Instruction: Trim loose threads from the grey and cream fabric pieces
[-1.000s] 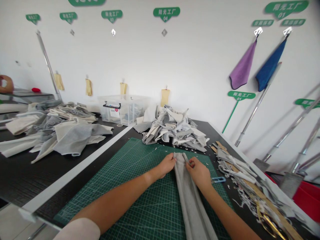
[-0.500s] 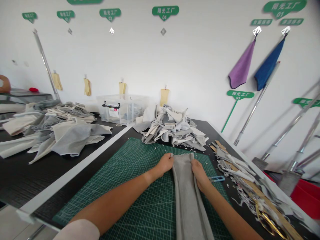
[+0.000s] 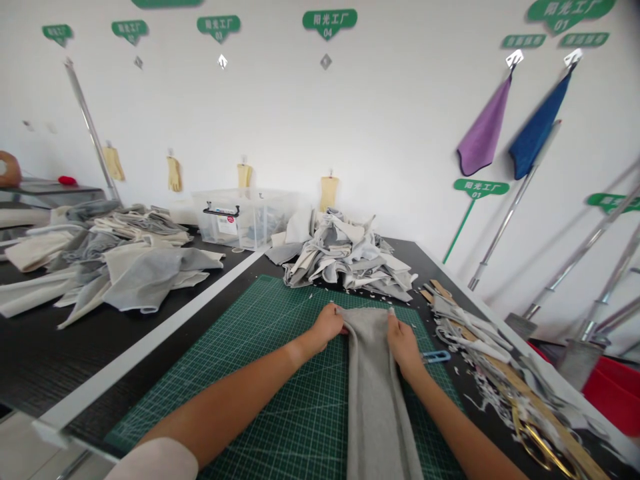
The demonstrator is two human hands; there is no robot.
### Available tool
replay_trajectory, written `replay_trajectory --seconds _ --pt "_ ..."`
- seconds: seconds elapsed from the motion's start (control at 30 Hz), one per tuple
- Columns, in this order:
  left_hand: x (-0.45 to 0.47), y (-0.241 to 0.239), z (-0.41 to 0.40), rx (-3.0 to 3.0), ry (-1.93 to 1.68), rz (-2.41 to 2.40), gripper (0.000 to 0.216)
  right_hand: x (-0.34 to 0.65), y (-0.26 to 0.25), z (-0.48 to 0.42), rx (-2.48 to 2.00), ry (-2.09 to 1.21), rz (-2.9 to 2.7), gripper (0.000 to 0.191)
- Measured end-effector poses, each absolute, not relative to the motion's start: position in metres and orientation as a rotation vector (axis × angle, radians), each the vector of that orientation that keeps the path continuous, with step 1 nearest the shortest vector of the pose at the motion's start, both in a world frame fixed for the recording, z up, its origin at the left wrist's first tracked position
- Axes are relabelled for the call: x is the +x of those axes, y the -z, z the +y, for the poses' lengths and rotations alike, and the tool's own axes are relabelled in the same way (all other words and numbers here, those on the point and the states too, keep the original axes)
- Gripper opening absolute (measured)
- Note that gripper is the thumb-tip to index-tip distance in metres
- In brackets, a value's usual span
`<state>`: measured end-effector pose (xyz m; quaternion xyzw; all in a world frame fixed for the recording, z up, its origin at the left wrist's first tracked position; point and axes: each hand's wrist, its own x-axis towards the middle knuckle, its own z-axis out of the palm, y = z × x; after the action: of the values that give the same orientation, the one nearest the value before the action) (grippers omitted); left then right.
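Note:
A long strip of grey fabric [image 3: 376, 393] with curled side edges lies lengthwise over the green cutting mat [image 3: 240, 347] and runs out of view at the bottom. My left hand [image 3: 327, 325] pinches its far left corner. At the far right corner, my right hand [image 3: 404, 343] grips the same strip, fingertips closed on the edge. The far end is held spread between both hands. Just right of my right hand rests a light-blue cutter [image 3: 435, 357].
Beyond the mat sits a heap of grey and white fabric pieces [image 3: 345, 253]. More fabric [image 3: 145, 267] lies left, past a white strip [image 3: 165, 333]. A clear plastic box [image 3: 235, 223] stands behind. On the right are scraps [image 3: 480, 380], a wooden ruler [image 3: 545, 420] and gold-handled scissors [image 3: 540, 447].
My hands have moved slightly apart, widening the strip's far end. The right edge has flattened out, and the strip's near part has shifted a little left.

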<state>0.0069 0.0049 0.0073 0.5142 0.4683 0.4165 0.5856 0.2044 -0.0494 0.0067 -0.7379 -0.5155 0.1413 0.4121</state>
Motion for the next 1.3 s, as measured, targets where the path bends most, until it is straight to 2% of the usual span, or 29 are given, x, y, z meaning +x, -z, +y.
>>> replay_trajectory --seconds 0.27,0.43,0.6,0.73,0.87,0.97,1.1,1.3 --pt "0.005 -0.019 -0.009 1.205 -0.877 1.078 0.021 0.203 -0.001 -0.051 -1.774 -0.292 -1.361 0.037" --pt "0.001 -0.014 -0.005 1.438 -0.755 1.158 0.028 0.2 -0.006 -0.058 -1.756 -0.206 -1.374 0.044" --pt "-0.008 -0.017 -0.002 2.005 -0.9 1.393 0.033 0.201 -0.012 -0.059 -1.85 -0.185 -1.361 0.052" --pt "-0.011 -0.027 -0.013 2.251 -0.813 1.596 0.036 0.197 -0.012 -0.06 -1.918 -0.105 -1.434 0.054" --pt "-0.003 -0.035 -0.039 2.585 -0.875 1.768 0.036 0.19 -0.012 -0.064 -1.967 -0.006 -1.534 0.054" --pt "0.01 -0.03 -0.058 2.834 -0.841 1.694 0.032 0.187 -0.013 -0.066 -2.046 0.063 -1.564 0.052" --pt "0.025 -0.01 -0.067 3.017 -0.619 1.545 0.03 0.185 -0.015 -0.068 -2.216 0.081 -1.574 0.048" --pt "0.027 0.006 -0.062 2.905 -0.491 1.804 0.043 0.187 -0.018 -0.068 -2.372 0.125 -1.664 0.035"
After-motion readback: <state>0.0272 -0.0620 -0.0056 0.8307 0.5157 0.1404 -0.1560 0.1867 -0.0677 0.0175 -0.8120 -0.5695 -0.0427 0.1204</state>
